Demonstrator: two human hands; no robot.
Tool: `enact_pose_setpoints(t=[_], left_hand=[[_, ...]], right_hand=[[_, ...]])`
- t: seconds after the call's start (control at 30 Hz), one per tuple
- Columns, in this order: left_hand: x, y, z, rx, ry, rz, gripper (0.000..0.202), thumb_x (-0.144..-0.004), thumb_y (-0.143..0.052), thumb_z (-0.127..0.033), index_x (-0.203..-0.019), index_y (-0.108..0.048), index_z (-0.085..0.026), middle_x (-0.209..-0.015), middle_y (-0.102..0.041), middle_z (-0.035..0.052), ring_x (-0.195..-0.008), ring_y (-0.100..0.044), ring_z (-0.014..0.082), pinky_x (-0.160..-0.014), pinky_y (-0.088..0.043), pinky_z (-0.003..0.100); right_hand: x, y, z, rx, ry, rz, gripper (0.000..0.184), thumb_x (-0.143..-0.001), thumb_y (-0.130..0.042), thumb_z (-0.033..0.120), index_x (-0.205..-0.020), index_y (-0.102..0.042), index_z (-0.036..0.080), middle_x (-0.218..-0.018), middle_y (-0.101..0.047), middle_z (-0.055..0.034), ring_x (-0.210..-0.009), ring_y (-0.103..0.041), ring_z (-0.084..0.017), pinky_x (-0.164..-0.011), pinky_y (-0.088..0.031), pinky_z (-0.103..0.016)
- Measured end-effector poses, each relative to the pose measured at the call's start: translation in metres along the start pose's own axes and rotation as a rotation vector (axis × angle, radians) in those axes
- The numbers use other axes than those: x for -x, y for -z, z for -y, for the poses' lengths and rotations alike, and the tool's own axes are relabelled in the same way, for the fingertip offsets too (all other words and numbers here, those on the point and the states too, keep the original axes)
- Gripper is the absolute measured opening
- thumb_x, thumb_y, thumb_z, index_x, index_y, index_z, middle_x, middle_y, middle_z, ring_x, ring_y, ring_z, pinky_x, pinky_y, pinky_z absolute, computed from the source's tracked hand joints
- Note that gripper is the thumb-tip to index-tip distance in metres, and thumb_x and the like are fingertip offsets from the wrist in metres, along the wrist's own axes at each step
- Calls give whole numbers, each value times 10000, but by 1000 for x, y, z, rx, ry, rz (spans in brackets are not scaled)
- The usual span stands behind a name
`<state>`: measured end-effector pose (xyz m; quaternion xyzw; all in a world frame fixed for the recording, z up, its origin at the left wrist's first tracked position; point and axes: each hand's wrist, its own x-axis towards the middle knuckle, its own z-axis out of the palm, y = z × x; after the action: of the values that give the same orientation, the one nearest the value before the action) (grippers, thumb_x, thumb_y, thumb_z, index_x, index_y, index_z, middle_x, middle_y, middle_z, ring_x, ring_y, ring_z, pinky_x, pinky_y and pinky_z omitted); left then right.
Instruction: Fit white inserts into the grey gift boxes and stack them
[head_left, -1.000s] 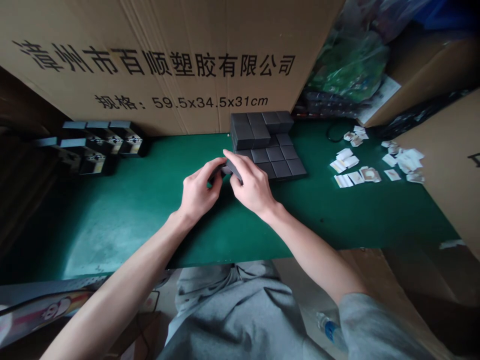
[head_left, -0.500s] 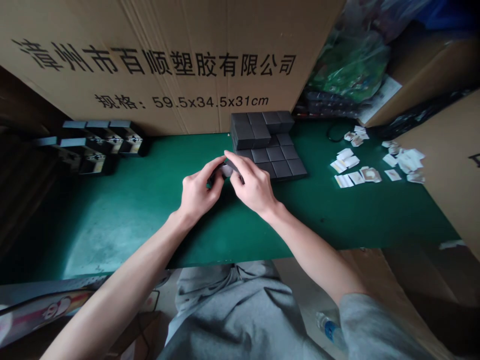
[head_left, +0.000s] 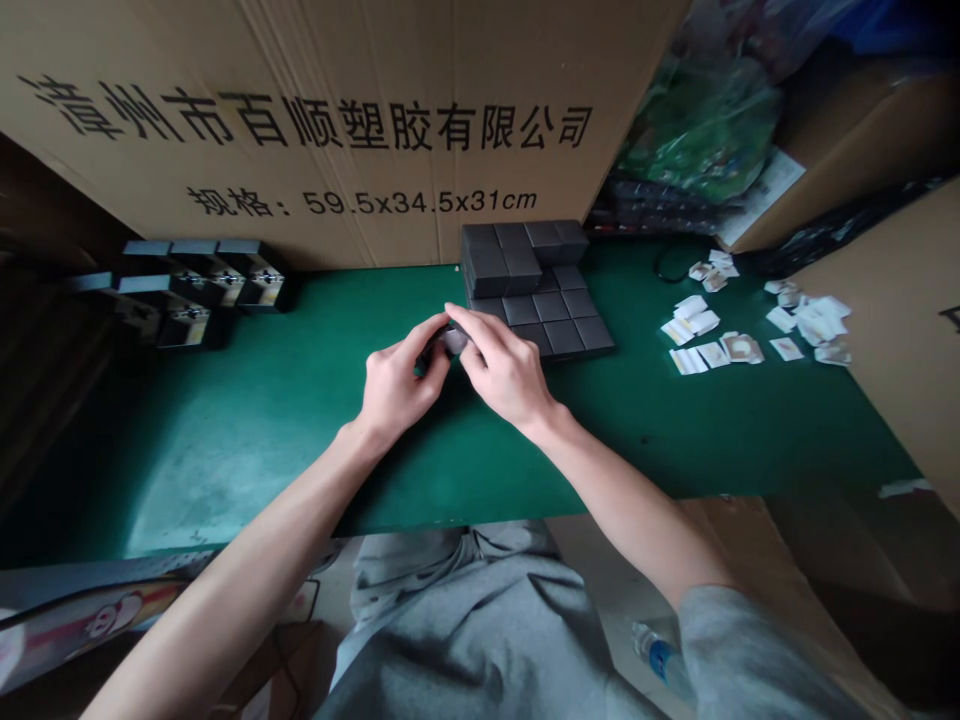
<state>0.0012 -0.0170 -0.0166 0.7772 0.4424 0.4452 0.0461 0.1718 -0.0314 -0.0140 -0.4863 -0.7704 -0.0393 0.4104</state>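
Observation:
Between my two hands is a small black box [head_left: 453,341], mostly covered by fingers; a greyish face of it shows in the gap. My left hand [head_left: 401,380] is closed round its left side, thumb toward me. Curled over the top and right side is my right hand [head_left: 506,370], its fingertips meeting the left ones. Just beyond the right hand sits a block of closed black boxes [head_left: 555,322], with a second layer [head_left: 499,260] at the back. Open-lidded black boxes [head_left: 187,325] stand in rows at the far left, with pale and metallic contents.
A large printed carton [head_left: 360,60] stands along the back of the green table [head_left: 247,430]. Small white packets and cards [head_left: 694,318] lie on the right. Another carton [head_left: 900,300] borders the right edge. A plastic bottle [head_left: 660,655] is below the table.
My right fingers have flattened slightly over the box, and less of its dark right edge shows. Both hands otherwise stay in the same place.

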Motion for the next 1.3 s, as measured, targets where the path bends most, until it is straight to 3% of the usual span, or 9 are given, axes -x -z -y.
enact_pose_setpoints(t=[0.3, 0.47, 0.7, 1.3], left_hand=[[0, 2, -2, 13, 14, 18, 398, -903, -596, -174, -1274, -740, -170, -860, -807, 8, -600, -686, 91, -633, -558, 182], [-1, 2, -1, 21, 25, 23, 406, -908, -590, -168, -1288, -734, -175, -922, -820, 17, -597, -682, 85, -624, -560, 181], [0, 1, 1, -4, 21, 24, 438, -884, -602, -164, -1304, -723, -193, -951, -822, 15, -642, -707, 98, -681, -591, 196], [2, -1, 4, -8, 46, 50, 418, -940, -566, -218, -1324, -731, -194, -1008, -835, 44, -692, -748, 125, -689, -597, 209]], right_hand=[[0, 0, -1, 35, 5, -3, 486, -996, -427, 71, -1415, -617, 229, -1313, -743, -41, -1140, -757, -164, -904, -672, -237], [-1, 1, 1, -4, -37, 28, 459, -1013, -452, 118, -1434, -598, 230, -1318, -739, -54, -1166, -746, -179, -985, -658, -277], [-2, 3, 4, -91, -62, 65, 552, -965, -431, 40, -1472, -561, 214, -1374, -694, -75, -1260, -693, -188, -1109, -600, -306], [-1, 4, 3, -75, -47, 92, 548, -966, -406, 39, -1455, -574, 219, -1335, -689, -81, -1221, -698, -182, -1064, -612, -286]])
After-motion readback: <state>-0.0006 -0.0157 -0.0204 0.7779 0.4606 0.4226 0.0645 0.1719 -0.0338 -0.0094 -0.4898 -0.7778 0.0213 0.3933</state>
